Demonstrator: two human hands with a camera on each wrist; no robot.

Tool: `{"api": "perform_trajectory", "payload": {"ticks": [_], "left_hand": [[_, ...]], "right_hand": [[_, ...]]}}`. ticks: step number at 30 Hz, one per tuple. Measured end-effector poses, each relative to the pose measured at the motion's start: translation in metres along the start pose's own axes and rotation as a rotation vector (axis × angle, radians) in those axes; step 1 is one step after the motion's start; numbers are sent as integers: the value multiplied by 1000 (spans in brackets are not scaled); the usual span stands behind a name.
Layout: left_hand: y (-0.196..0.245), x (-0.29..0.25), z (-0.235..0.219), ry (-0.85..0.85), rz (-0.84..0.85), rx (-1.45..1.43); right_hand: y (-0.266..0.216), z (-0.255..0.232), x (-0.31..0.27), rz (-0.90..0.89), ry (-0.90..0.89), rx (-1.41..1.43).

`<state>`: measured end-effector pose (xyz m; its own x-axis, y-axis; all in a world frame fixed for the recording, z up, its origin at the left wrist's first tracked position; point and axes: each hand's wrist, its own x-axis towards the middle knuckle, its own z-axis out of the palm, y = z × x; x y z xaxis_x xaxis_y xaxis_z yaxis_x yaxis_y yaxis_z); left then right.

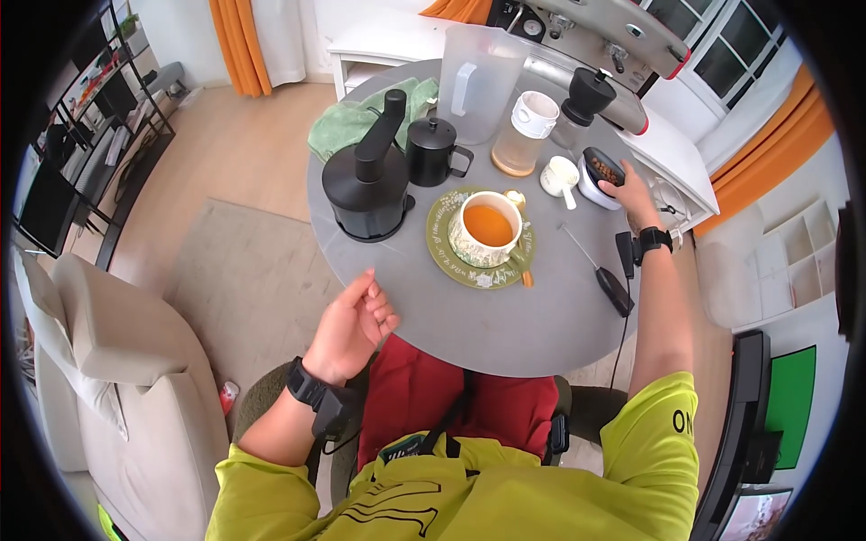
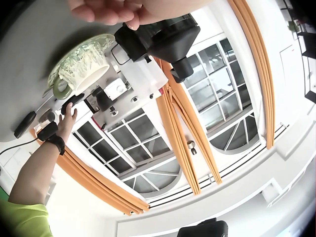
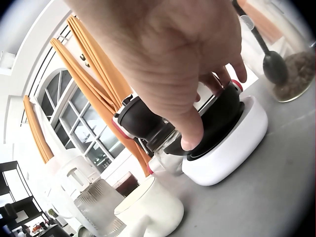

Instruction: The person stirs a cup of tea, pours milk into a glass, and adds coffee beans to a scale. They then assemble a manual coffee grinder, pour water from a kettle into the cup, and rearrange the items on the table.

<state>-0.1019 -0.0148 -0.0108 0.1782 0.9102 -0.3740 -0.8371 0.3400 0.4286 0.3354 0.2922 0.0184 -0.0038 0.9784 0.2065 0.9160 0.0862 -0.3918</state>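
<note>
My right hand (image 1: 634, 197) reaches to the table's far right side and grips a black oval dish (image 3: 217, 123) of brown coffee beans. The thumb presses the near rim, and the other fingers lie over the far side. Beneath the dish is a white rounded base (image 3: 227, 163); the dish sits tilted in it in the right wrist view. My left hand (image 1: 352, 323) hovers at the table's near left edge, its fingers loosely curled around nothing. Closest to it are a patterned cup (image 1: 467, 245) of orange liquid on a green saucer (image 1: 440, 248) and a large black lidded pot (image 1: 361, 194).
A small white handled pot (image 1: 557, 177), black-topped grinder (image 1: 590, 94), glass canister (image 1: 517, 149), clear pitcher (image 1: 478, 86) and black jug (image 1: 431, 153) stand behind the cup. A milk frother (image 1: 614, 292) lies at right. Beside the dish stands a jar (image 3: 298, 74) with beans and a black spoon.
</note>
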Motion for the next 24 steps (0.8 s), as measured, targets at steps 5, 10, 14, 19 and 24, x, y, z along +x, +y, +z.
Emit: {"api": "perform_trajectory", "payload": {"ticks": [5,10,14,19,24], "left_hand": [[-2,0,4,96,16,128],[0,2,-1,109,8,151],[-1,3,-2,119,14,163],[-2,3,-1,110,38,207],[-2,2,3,113,40,232]], "right_hand": [[-6,-1,1,31,14,-20],[-12,-5,-5,92,52,98],[-23,-10,-9,188,123,395],[-69,-38,-11,134,149,573],[-126,-62,12,-171,174,424]]}}
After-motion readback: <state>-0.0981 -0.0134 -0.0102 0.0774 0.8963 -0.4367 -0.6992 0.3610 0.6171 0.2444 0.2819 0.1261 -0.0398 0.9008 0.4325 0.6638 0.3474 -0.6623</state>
